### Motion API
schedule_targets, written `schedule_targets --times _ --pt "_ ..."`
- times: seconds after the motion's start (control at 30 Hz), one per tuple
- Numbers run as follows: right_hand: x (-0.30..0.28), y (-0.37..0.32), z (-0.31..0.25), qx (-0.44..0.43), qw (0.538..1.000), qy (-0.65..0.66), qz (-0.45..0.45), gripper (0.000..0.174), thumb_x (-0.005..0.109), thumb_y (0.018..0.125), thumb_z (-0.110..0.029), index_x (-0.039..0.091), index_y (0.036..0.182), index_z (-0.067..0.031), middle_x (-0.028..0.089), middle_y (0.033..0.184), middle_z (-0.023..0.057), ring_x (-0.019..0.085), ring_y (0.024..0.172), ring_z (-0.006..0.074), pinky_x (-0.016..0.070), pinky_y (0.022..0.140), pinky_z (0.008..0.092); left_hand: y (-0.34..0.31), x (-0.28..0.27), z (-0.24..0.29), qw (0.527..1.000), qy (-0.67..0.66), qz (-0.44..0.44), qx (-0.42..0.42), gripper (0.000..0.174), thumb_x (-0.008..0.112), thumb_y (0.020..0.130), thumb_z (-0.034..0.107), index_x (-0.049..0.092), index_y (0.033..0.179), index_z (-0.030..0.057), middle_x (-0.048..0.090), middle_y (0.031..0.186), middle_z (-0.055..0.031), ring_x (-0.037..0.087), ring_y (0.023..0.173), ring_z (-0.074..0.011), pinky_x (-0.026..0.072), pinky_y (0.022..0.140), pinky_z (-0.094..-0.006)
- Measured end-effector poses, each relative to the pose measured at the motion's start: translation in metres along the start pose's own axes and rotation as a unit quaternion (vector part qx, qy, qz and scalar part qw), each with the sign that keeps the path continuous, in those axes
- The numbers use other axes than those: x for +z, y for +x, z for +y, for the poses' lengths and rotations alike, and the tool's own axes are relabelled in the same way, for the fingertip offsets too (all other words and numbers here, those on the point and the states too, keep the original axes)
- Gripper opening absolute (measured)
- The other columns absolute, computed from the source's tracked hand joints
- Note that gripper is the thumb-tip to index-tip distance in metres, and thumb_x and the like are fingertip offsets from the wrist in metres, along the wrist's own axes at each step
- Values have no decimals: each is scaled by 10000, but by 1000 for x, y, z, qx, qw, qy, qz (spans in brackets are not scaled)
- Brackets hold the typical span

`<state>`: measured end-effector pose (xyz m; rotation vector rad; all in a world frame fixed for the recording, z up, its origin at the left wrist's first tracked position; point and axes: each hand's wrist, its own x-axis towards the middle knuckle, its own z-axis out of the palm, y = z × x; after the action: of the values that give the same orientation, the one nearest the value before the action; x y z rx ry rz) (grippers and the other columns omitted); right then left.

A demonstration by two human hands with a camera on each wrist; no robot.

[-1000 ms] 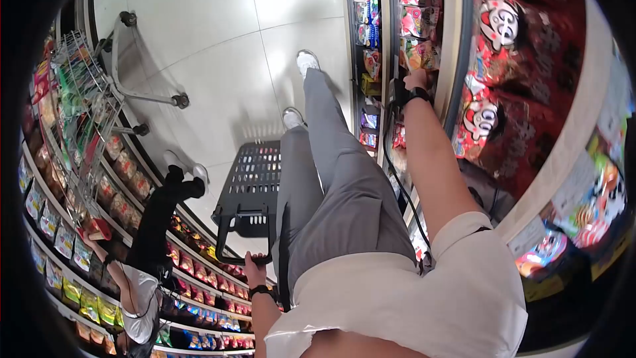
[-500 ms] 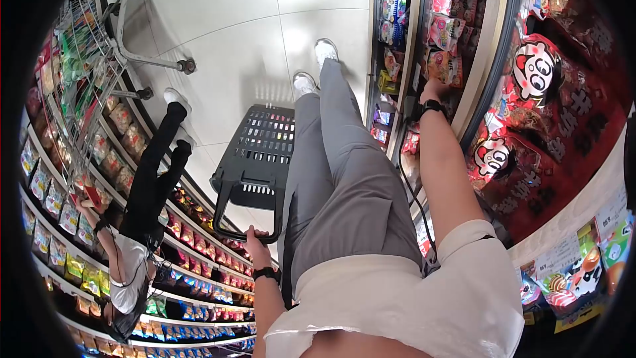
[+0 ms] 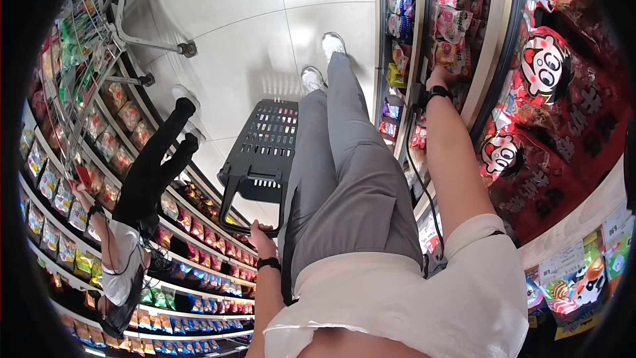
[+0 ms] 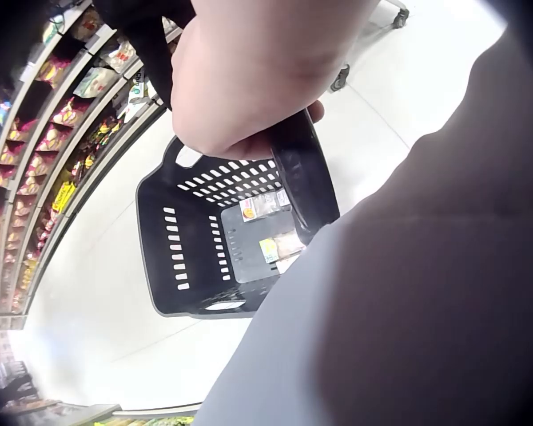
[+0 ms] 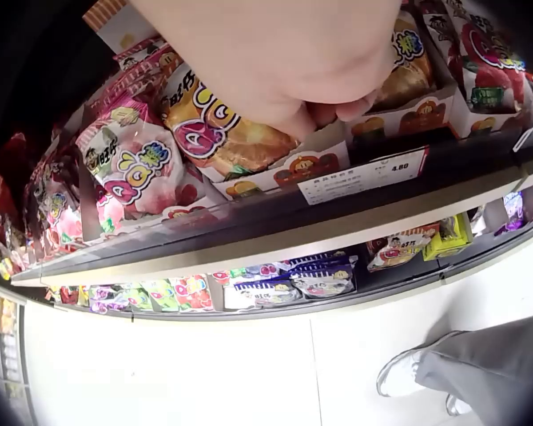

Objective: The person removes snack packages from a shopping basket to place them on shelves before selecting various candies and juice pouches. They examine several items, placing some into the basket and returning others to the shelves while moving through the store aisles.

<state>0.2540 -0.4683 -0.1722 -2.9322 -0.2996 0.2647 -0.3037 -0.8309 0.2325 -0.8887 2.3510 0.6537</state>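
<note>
My left hand (image 3: 264, 235) grips the black handle (image 4: 304, 173) of a shopping basket (image 3: 262, 136) hanging beside my left leg. Two small packs (image 4: 265, 206) lie on the basket's floor in the left wrist view. My right hand (image 5: 289, 58) reaches into a shelf of gummy candy bags. Its curled fingertips are right at the front edge of a cardboard display box (image 5: 322, 142), between an orange candy bag (image 5: 235, 138) and another orange candy bag (image 5: 409, 75). I cannot tell whether the fingers hold anything there.
Pink candy bags (image 5: 133, 169) fill the neighbouring box, over a price tag strip (image 5: 364, 180). Large red snack packs (image 3: 546, 66) stand on the right. A person in black trousers (image 3: 152, 159) is at the left shelves beside a wire shopping cart (image 3: 86, 59).
The head view has shifted, so the right shelves sit farther right. My right hand stays by the orange bags, the left on the basket handle. The other person's legs have moved.
</note>
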Motion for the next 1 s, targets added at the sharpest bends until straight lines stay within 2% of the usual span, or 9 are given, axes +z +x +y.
schedule_targets --times 0.1,0.23,0.3,0.47,0.53,0.57,0.63,0.87,1.0 --pt "-65 -65 -63 32 997 76 7 566 699 796 -101 473 1295 42 527 1279 256 533 1210 379 448 1053 428 -4 2 0 1000 -4 20 -6 166 573 901 99 500 754 74 473 583 -18 518 484 -180 527 529 -379" --pt "-85 -99 -45 -8 988 154 -3 588 765 715 -133 481 1202 34 571 1222 205 604 1092 340 469 983 410 -6 0 1 998 -12 53 -12 177 568 906 109 497 747 83 462 582 -12 478 474 -173 506 514 -372" --pt "-107 -126 -46 -44 990 75 -107 477 733 744 -97 513 1149 24 567 1060 166 613 998 323 508 866 414 -11 4 4 997 -1 83 -3 323 582 893 128 417 616 124 459 524 -13 476 448 -180 471 512 -354" --pt "-112 -164 -8 -292 902 38 -316 320 703 764 -114 593 1056 -44 673 816 67 656 723 210 536 690 351 -10 -2 2 990 28 129 51 351 625 897 195 450 633 44 515 537 -81 518 439 -227 449 472 -371" --pt "-97 -169 19 -239 791 61 -560 281 718 812 -138 615 1054 -41 654 832 19 645 702 149 507 620 288 -4 -7 -4 988 11 139 64 368 638 888 201 447 618 40 507 529 -86 513 428 -231 442 460 -374" --pt "-106 -179 14 -244 790 68 -559 281 718 812 -138 615 1054 -41 654 832 19 645 702 149 507 620 288 1 -10 -7 986 1 150 75 385 652 878 207 444 603 35 500 521 -92 508 417 -235 435 448 -378" --pt "-137 -200 3 -80 784 31 -614 257 714 834 -166 623 1057 -75 636 854 -9 637 720 105 492 614 262 17 -29 -14 987 -13 130 91 384 679 860 216 447 619 26 486 512 -101 504 410 -239 427 433 -383" --pt "-188 -196 46 -83 770 89 -627 276 692 865 -184 609 1107 -79 638 896 -6 629 731 85 486 610 241 72 -75 -18 986 -115 54 108 347 711 848 252 472 667 77 426 507 -26 420 386 -173 389 401 -339" --pt "-226 -190 109 -78 786 150 -594 245 663 888 -173 604 1101 -67 647 872 4 618 719 84 464 584 223 103 -80 -16 924 -312 -182 128 369 619 938 274 400 660 170 418 511 14 430 447 -118 377 434 -251"
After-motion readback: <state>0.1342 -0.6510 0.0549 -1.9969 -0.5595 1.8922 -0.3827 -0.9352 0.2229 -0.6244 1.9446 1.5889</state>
